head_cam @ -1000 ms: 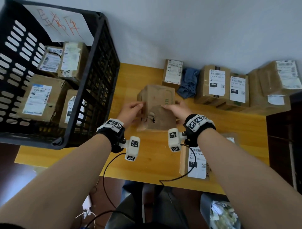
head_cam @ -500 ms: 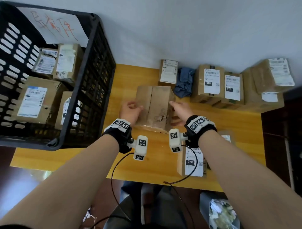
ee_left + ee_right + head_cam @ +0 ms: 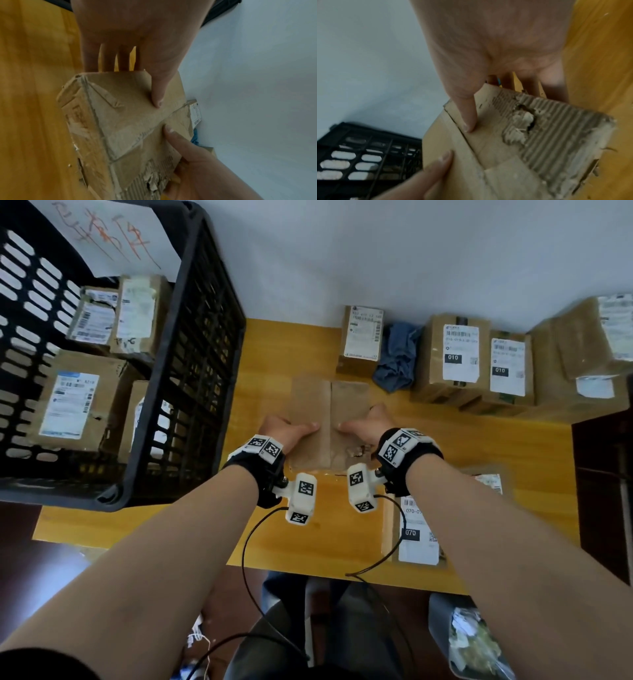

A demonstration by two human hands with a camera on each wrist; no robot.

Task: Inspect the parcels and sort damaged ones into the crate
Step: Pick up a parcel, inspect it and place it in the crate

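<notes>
You can read "010" on two labelled parcels [image 3: 460, 357] [image 3: 507, 368] at the wall and "070" on the near parcel [image 3: 416, 537].

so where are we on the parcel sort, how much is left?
Done: several labelled parcels already sit in the black crate. In hand: both the left hand and right hand hold the unlabelled box, whose torn hole marks it as damaged, likely crate-bound. Left: the back-row parcels and the 070 parcel remain on the table.
</notes>
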